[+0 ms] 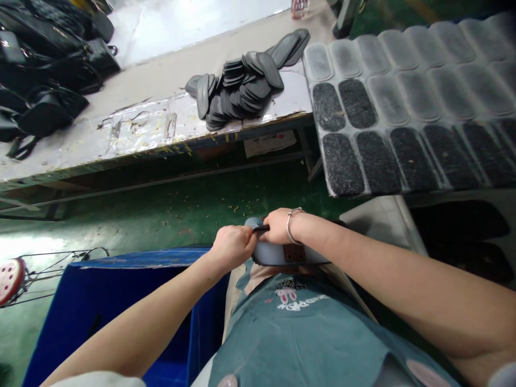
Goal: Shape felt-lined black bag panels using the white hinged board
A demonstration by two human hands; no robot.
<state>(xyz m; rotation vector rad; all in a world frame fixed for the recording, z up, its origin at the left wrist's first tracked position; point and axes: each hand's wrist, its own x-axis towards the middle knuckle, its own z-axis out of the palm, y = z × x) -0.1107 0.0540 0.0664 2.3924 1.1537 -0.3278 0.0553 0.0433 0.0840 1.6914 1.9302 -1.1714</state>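
In the head view my left hand is closed, its thumb and fingers pinching one end of a small dark flat piece. My right hand, with a silver bangle at the wrist, meets it at the other end, its fingers bent round the piece and partly hidden. Both hands are close together above a pale blue-grey rounded surface with a brown metal-like fitting. A teal apron covers my lap just below. The exact kind of the dark piece cannot be made out.
Stacked dark grey oval pads lie on the worn workbench ahead. Black bags pile up at the left. A board with rows of oval pads stands at the right. A blue bin is beside my left arm.
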